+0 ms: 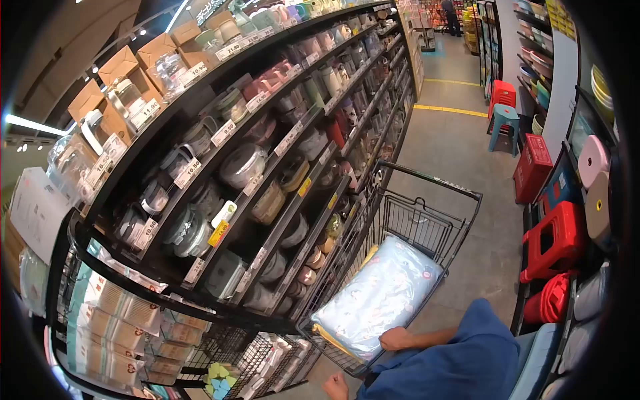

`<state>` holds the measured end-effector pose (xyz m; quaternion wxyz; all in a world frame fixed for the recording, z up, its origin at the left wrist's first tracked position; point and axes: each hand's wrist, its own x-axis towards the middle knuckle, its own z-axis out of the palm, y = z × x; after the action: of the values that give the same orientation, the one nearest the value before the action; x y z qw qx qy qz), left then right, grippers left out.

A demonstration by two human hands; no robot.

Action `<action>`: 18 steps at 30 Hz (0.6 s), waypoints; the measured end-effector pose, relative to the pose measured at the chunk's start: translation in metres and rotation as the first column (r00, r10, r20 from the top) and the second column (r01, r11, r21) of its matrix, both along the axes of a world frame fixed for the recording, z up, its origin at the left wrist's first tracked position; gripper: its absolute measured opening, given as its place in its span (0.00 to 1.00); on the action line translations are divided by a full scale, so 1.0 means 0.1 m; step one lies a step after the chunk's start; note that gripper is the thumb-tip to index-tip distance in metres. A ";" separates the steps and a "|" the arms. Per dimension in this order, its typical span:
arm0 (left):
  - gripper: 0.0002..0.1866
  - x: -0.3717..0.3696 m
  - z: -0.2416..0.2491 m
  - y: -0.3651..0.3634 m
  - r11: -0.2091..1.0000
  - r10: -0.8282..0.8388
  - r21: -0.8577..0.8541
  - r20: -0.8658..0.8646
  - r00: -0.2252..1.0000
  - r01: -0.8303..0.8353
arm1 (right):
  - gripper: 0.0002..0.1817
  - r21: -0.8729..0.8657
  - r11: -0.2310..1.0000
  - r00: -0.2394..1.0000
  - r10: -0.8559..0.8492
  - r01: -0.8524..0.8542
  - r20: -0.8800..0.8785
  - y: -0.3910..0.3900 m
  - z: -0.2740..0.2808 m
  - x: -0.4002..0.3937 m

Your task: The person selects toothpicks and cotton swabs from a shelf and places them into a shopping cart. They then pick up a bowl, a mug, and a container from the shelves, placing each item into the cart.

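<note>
I was steadying, as I judged, the pack (pixel 380 290) lying in the cart (pixel 430 179), my right hand (pixel 397 339) curled at the pack's near edge, its hold I could not tell, my left hand (pixel 335 387) closed narrow, and shifting the pack called for even support.

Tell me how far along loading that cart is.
Done: the plastic-wrapped light-blue pack lies in the shopping cart, over something yellow.
In hand: the right hand is at the pack's near edge, its grip unclear; the left hand is curled beside the cart.
Left: stock fills the shelves, but whether more is wanted doesn't show.
</note>
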<state>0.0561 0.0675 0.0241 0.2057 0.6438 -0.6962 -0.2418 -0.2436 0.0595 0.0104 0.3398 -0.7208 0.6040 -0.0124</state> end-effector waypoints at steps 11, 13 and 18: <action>0.20 -0.25 0.00 0.48 0.989 0.096 0.104 0.078 0.992 -0.104 | 0.16 0.013 0.999 0.999 -0.035 0.034 0.029 -0.05 0.03 0.01; 0.18 -0.40 0.13 0.42 0.967 0.108 0.224 0.065 0.992 -0.120 | 0.16 -0.003 0.999 0.998 -0.048 0.048 0.036 -0.06 -0.07 0.03; 0.09 -0.26 -0.50 0.18 0.919 -0.170 -0.318 0.218 0.961 0.234 | 0.15 -0.076 0.989 0.986 -0.114 0.124 0.123 -0.05 -0.17 0.02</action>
<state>0.0303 0.0853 -0.0260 0.2220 0.5426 -0.8065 -0.0764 -0.2416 0.0540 -0.0066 0.3433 -0.6948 0.6239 -0.1005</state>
